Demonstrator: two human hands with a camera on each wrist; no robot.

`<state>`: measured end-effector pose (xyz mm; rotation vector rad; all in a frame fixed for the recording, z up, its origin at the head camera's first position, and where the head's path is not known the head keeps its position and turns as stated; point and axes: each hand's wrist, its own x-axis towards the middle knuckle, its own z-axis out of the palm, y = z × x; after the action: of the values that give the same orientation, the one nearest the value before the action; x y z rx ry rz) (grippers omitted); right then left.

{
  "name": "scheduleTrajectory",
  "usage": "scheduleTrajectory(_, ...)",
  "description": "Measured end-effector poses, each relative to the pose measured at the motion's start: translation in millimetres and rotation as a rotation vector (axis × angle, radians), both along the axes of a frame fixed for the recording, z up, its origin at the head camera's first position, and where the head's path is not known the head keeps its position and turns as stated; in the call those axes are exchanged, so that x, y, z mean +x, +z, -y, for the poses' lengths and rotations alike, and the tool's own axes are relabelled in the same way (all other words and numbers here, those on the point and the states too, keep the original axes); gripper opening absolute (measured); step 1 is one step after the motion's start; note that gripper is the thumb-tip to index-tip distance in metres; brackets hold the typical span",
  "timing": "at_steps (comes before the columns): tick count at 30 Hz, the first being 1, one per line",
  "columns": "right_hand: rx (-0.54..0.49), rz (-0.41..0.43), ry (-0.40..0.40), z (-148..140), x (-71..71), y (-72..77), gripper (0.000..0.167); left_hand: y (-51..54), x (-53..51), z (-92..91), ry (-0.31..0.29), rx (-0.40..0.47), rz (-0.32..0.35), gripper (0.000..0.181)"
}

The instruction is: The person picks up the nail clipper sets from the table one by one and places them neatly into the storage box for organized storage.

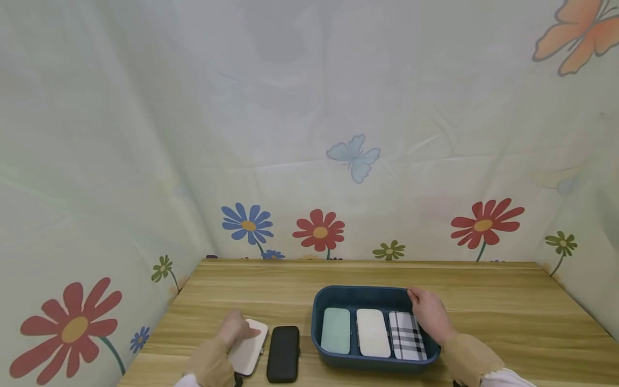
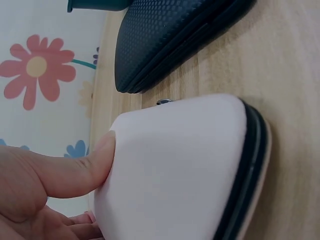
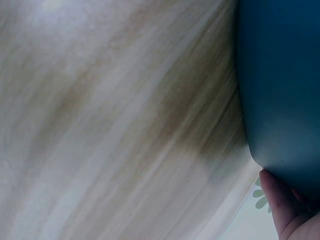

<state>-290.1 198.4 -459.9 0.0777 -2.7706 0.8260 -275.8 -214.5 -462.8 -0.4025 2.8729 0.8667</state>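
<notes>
My left hand (image 1: 234,329) grips a white flat case (image 1: 249,349) with a dark edge band, its thumb lying on the top face. In the left wrist view the white case (image 2: 170,165) is tilted, with a small metal piece at its side; the fingers below it are mostly hidden. Just right of it lies a black textured case (image 1: 283,353). My right hand (image 1: 430,314) pinches the rim of a dark blue bin (image 1: 377,364) near its back right corner. Inside the bin sit a mint green case (image 1: 336,330), a cream case (image 1: 373,333) and a black-and-white plaid case (image 1: 407,336), side by side.
Everything stands on a wood-grain table (image 1: 508,312). A pale curtain (image 1: 271,134) with printed flowers and butterflies hangs behind the table and along both sides. The black case lies between the white case and the bin.
</notes>
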Motion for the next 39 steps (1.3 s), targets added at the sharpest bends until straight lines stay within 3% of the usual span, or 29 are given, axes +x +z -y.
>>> scheduleTrajectory(6, 0.001, -0.011, -0.008, -0.1, -1.6, -2.2, 0.025, -0.5, 3.2, 1.2, 0.024, 0.079, -0.021, 0.046)
scheduleTrajectory(12, -0.002, -0.005, -0.017, -0.5, -2.4, -4.1, 0.024, -1.0, 3.9, 2.4, 0.068, 0.147, -0.014, 0.048)
scheduleTrajectory(19, 0.001, -0.009, -0.018, 1.4, 1.9, 1.8, 0.024, -3.9, 0.4, 4.5, 0.092, 0.291, -0.013, 0.047)
scheduleTrajectory(24, -0.009, -0.005, -0.023, 2.0, 2.0, 3.1, 0.023, 0.1, 1.0, 4.0, 0.09, 0.331, -0.03, 0.051)
scheduleTrajectory(29, -0.023, -0.009, -0.019, 0.9, -0.9, 0.7, 0.022, 4.7, 4.7, 2.6, 0.065, 0.372, -0.086, 0.04)
scheduleTrajectory(39, -0.01, -0.018, -0.023, -1.0, -4.3, -5.6, 0.023, 5.2, 8.3, 3.3, 0.074, 0.448, -0.12, 0.036)
